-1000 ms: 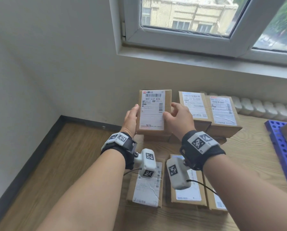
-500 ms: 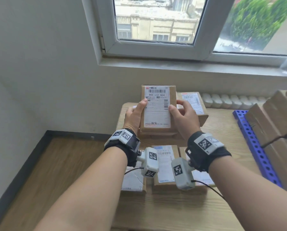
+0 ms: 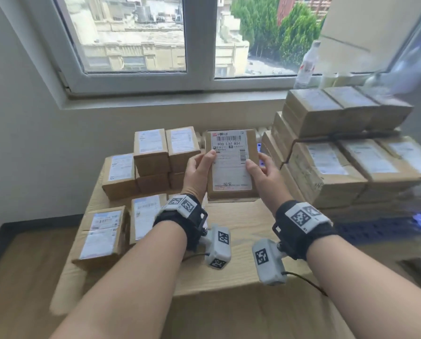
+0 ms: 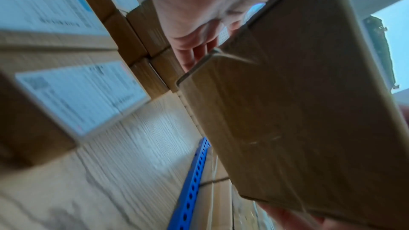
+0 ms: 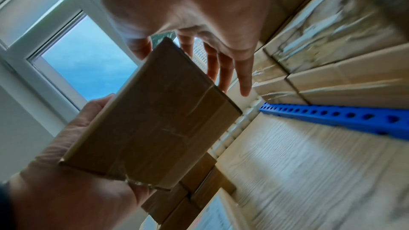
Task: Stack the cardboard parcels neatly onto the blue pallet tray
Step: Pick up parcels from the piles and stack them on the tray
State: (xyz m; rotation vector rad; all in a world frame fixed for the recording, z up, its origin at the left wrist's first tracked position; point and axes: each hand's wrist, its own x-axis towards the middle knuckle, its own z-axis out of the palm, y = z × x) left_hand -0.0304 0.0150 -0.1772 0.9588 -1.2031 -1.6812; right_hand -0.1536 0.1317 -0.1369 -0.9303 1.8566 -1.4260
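I hold a cardboard parcel (image 3: 231,167) with a white shipping label in the air above the table, label up. My left hand (image 3: 203,165) grips its left edge, thumb on the label, fingers underneath. My right hand (image 3: 258,168) pinches its right edge the same way. From below, the parcel's plain underside (image 4: 298,111) (image 5: 155,128) shows between my left hand (image 4: 194,15) and my right hand (image 5: 188,15). The blue pallet tray (image 3: 375,231) (image 5: 332,116) (image 4: 192,186) lies to the right, carrying a tall stack of parcels (image 3: 339,148) bound with a black strap.
Loose parcels (image 3: 150,152) sit stacked at the table's back left, and more (image 3: 101,236) lie flat at its front left. The wooden table (image 3: 241,228) is bare below my hands. A window sill with bottles (image 3: 307,64) runs behind the stack.
The view has swung right and the parcel has travelled right with both hands, now close beside the stack on the blue tray. Both hands keep their hold.
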